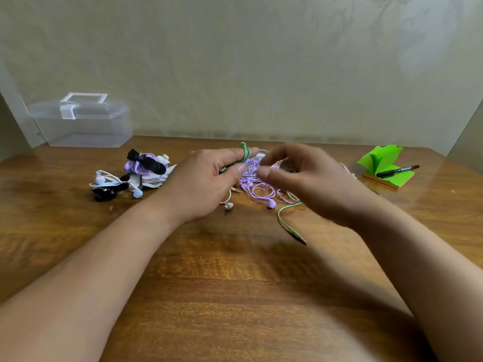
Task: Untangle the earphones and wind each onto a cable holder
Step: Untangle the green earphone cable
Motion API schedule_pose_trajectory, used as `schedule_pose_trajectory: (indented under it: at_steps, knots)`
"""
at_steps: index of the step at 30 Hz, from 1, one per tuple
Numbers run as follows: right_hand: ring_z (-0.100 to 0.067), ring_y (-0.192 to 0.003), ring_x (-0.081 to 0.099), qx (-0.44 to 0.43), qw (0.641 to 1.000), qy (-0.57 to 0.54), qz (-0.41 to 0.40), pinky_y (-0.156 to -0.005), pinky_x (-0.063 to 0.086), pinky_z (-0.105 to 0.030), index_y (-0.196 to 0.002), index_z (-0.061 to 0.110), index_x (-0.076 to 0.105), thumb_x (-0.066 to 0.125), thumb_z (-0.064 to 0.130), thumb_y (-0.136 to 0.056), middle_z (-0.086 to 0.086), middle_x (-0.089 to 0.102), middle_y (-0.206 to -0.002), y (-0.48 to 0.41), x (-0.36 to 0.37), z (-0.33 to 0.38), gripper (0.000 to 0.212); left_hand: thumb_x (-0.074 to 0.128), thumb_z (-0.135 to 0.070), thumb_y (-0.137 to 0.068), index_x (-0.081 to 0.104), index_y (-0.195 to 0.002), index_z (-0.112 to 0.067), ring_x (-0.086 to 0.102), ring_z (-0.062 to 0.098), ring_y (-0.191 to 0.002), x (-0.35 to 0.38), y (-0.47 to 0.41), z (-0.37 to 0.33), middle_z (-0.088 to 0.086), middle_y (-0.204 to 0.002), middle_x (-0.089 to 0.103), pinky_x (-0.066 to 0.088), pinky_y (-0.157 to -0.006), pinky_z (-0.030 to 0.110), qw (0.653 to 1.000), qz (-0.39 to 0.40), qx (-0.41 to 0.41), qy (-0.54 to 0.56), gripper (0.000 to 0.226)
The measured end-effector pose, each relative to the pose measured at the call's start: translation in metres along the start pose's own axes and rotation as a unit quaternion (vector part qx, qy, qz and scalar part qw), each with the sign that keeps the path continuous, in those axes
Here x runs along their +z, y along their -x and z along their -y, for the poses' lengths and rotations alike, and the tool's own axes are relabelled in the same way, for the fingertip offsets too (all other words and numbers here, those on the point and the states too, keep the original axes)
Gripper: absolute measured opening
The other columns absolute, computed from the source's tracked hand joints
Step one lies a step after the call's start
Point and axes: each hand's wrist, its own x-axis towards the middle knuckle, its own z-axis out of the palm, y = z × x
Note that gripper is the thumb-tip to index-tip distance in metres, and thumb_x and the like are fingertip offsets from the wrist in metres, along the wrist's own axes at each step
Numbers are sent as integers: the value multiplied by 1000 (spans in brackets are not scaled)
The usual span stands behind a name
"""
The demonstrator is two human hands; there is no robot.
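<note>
My left hand (206,178) holds a green earphone cable (245,152), which is looped round its fingertips. My right hand (308,178) hovers beside it, blurred, with fingers curled; I cannot tell whether it grips the cable. The green cable's tail (287,223) trails out below my right hand to a jack plug on the wood. A tangle of purple and white earphones (258,184) lies under both hands. To the left sit a purple earphone wound with a black holder (146,163) and a blue and white one with a black holder (109,185).
A clear plastic box (83,124) stands at the back left against the wall. Green sticky notes (384,165) with a black marker (397,170) lie at the right. The wooden table (235,283) stretches toward me.
</note>
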Motion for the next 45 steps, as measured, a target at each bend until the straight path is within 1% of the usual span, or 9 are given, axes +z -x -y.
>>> schedule_pose_trajectory:
  at_steps: [6, 10, 17, 23, 28, 32, 34, 37, 45]
  knots:
    - [-10, -46, 32, -17, 965, -211, -157, -47, 23, -27, -99, 18, 67, 70, 17, -97, 13, 48, -57, -11, -27, -10, 4, 50, -18, -108, 75, -106, -17, 41, 12, -52, -9, 2, -6, 5, -76, 61, 34, -51, 20, 954, 243, -53, 167, 25]
    - [-7, -43, 29, -25, 933, -276, -229, -44, 25, -23, -96, 20, 62, 62, 11, -102, 13, 43, -58, -16, -43, -19, 11, 48, -22, -106, 67, -134, -17, 34, 14, -51, -13, 8, -9, 7, -79, 56, 31, -49, 18, 873, 371, -42, 314, 34]
    - [0, -49, 41, 18, 959, -150, -240, -54, 32, -19, -88, 22, 66, 67, 24, -102, 18, 51, -58, -22, -25, -42, 14, 59, -23, -100, 58, -144, -16, 42, 6, -50, -11, 8, -10, 4, -86, 64, 21, -53, 29, 796, 320, 33, 512, 45]
    - [-3, -63, 52, 16, 994, 89, -57, -63, 41, -33, -91, 16, 68, 52, 35, -109, 3, 65, -74, -6, 15, -22, 30, 47, -21, -103, 56, -142, -27, 27, 0, -37, -14, -9, -11, -4, -100, 73, 16, -52, 24, 825, 48, -20, 563, 41]
    - [0, -73, 56, -78, 992, 93, 47, -64, 38, -16, -93, 24, 66, 48, 25, -110, 23, 62, -74, 12, 28, 13, 24, 50, -14, -107, 50, -150, -25, 24, 5, -38, -9, -9, -3, 3, -106, 76, 23, -41, 16, 926, -71, -73, 364, 44]
    - [1, -64, 49, -113, 989, 82, 43, -60, 39, -25, -91, 13, 64, 55, 19, -107, 4, 55, -68, 16, 27, 18, 20, 49, -11, -108, 45, -154, -19, 41, -12, -44, -3, -4, -7, -6, -109, 77, 54, -68, 9, 973, -27, -59, 223, 46]
    - [-4, -60, 45, -120, 990, 79, -2, -58, 38, -29, -89, 16, 66, 60, 20, -105, 5, 55, -66, 14, 20, 17, 17, 46, -9, -108, 43, -154, -15, 30, -26, -60, 0, 1, -13, -34, -100, 65, 32, -97, 9, 983, 23, -51, 175, 46]
    - [-6, -55, 44, -99, 989, 84, -76, -54, 34, -24, -87, 17, 69, 65, 24, -102, 9, 55, -61, 7, 5, 10, 17, 43, -15, -110, 48, -151, -21, 44, -20, -50, 2, 5, -22, -37, -63, 61, 33, -52, 1, 987, 108, -35, 110, 41]
    - [-9, -47, 40, -50, 994, -70, -71, -45, 32, -22, -95, -6, 64, 72, 27, -98, 5, 64, -60, -2, -17, -6, 34, 47, -17, -107, 64, -132, -16, 41, 7, -47, 0, 11, -29, 0, -92, 69, 33, -45, 23, 947, 240, -12, 213, 30]
